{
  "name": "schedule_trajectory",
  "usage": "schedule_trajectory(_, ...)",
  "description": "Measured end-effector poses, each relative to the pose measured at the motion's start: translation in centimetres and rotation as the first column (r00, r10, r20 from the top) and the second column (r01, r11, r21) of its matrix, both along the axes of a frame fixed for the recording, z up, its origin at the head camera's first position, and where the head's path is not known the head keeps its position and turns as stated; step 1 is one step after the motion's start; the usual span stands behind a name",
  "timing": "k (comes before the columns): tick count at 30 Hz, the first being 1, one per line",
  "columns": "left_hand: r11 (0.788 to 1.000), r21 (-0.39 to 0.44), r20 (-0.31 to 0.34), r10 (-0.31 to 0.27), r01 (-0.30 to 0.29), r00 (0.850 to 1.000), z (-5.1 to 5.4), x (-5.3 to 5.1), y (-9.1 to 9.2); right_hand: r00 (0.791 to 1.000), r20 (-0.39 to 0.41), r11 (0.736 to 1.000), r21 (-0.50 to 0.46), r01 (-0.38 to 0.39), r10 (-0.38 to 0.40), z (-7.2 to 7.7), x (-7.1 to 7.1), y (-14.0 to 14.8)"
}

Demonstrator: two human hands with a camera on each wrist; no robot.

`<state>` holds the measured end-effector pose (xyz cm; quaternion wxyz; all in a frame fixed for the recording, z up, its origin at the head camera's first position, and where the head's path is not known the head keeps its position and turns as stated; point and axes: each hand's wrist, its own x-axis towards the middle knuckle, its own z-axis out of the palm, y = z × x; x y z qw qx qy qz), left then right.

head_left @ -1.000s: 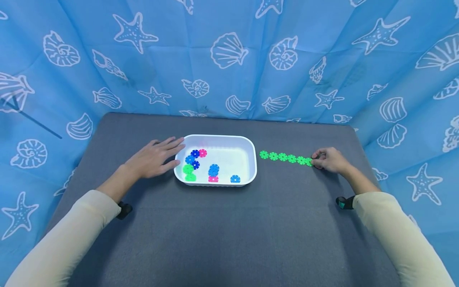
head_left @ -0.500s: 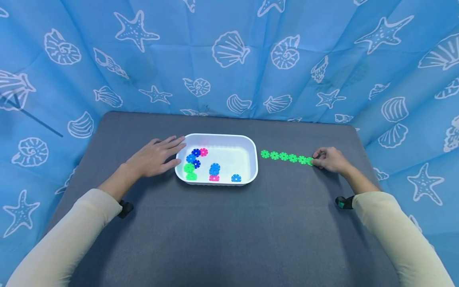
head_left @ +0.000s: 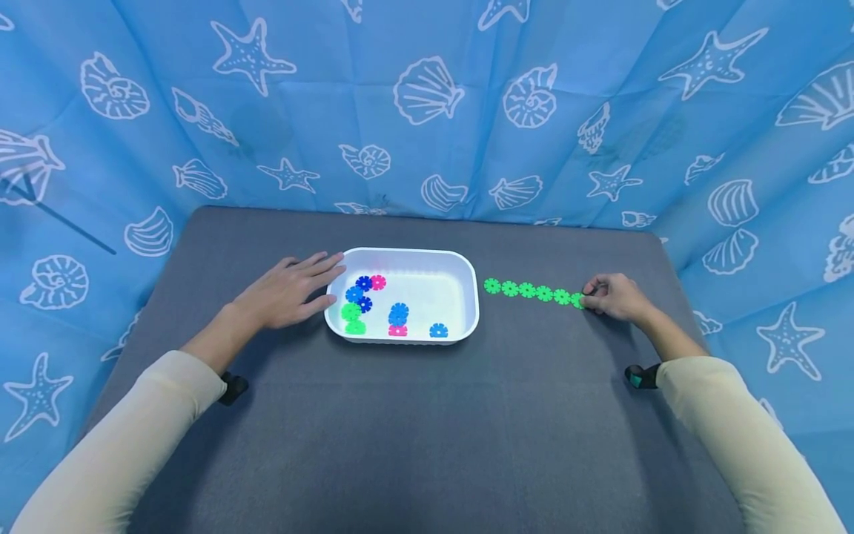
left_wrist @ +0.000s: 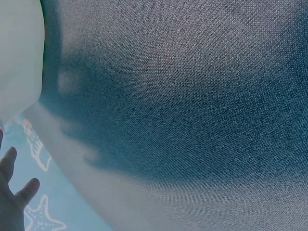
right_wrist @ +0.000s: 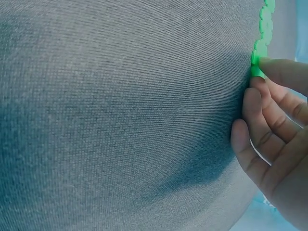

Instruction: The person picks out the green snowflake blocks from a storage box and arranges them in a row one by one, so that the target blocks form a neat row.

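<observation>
Several green notched discs form a slightly slanting row (head_left: 527,290) on the table, right of a white tray (head_left: 443,278). The right hand (head_left: 615,298) pinches the disc at the row's right end between thumb and fingers; in the right wrist view the hand (right_wrist: 284,125) holds the green disc (right_wrist: 260,48) near its edge. The left hand (head_left: 283,294) has its fingers spread, fingertips at the tray's left rim. In the left wrist view, part of the left hand (left_wrist: 12,192) shows below the tray's pale side (left_wrist: 19,57).
Inside the tray lie blue discs (head_left: 399,314), pink discs (head_left: 378,282) and green discs (head_left: 351,312), some overlapping. A grey cloth covers the table (head_left: 427,437). Behind it hangs a blue curtain (head_left: 373,67) with white shells and starfish.
</observation>
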<state>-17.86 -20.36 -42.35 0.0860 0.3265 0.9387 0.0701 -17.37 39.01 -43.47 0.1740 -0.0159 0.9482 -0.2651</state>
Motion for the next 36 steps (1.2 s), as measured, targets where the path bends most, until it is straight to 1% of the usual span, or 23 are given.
schedule_trajectory(3, 1.0, -0.001, -0.001, 0.0, 0.0, 1.0, 0.0, 0.0, 0.0, 1.0, 0.014, 0.999, -0.034, 0.003, -0.003, 0.2, -0.1, -0.1)
schedule_trajectory(6, 1.0, -0.002, 0.0, 0.0, 0.0, 1.0, 0.0, 0.0, 0.1, 0.997, 0.07, 0.991, -0.126, 0.038, -0.029, 1.0, -0.5, -0.4)
schedule_trajectory(8, 1.0, -0.006, 0.003, 0.002, -0.002, 1.0, 0.0, 0.0, 0.1, 0.991, 0.128, 0.976, -0.203, 0.074, -0.048, 1.9, -0.9, -0.9)
schedule_trajectory(10, 1.0, -0.008, 0.005, 0.004, -0.004, 1.0, 0.0, 0.0, 0.0, 0.979, 0.195, 0.954, -0.28, 0.11, -0.056, 2.9, -1.5, -1.6)
schedule_trajectory(13, 1.0, -0.009, 0.003, 0.005, -0.005, 1.0, 0.0, 0.0, 0.0, 0.967, 0.252, 0.926, -0.358, 0.123, -0.032, 4.4, -2.3, -3.2)
schedule_trajectory(15, 1.0, -0.008, 0.001, 0.003, -0.003, 1.0, -0.1, 0.0, 0.0, 0.964, 0.264, 0.911, -0.398, 0.109, 0.0, 5.2, -2.7, -4.4)
schedule_trajectory(19, 1.0, -0.008, 0.0, 0.001, -0.001, 1.0, -0.1, 0.0, 0.0, 0.965, 0.253, 0.894, -0.445, 0.054, 0.068, 6.4, -3.4, -7.3)
schedule_trajectory(21, 1.0, -0.007, 0.0, 0.001, -0.001, 1.0, -0.1, -0.1, 0.0, 0.966, 0.24, 0.888, -0.46, 0.024, 0.098, 6.7, -3.8, -8.9)
schedule_trajectory(25, 1.0, -0.005, 0.0, 0.001, -0.001, 1.0, -0.2, 0.0, 0.0, 0.961, 0.235, 0.879, -0.477, -0.015, 0.144, 6.8, -4.5, -12.4)
schedule_trajectory(28, 1.0, -0.001, 0.0, -0.002, 0.002, 1.0, -0.1, 0.0, 0.0, 0.952, 0.247, 0.881, -0.47, -0.048, 0.183, 6.8, -5.0, -15.2)
schedule_trajectory(32, 1.0, 0.007, 0.002, -0.008, 0.008, 1.0, -0.1, 0.0, 0.0, 0.933, 0.273, 0.884, -0.458, -0.088, 0.234, 6.9, -5.2, -18.7)
schedule_trajectory(33, 1.0, 0.008, 0.001, -0.01, 0.01, 1.0, -0.1, 0.0, 0.0, 0.929, 0.278, 0.882, -0.463, -0.093, 0.244, 6.9, -5.2, -19.5)
schedule_trajectory(36, 1.0, 0.007, 0.002, -0.007, 0.007, 1.0, 0.0, 0.0, -0.1, 0.914, 0.278, 0.873, -0.466, -0.14, 0.295, 6.7, -5.3, -21.8)
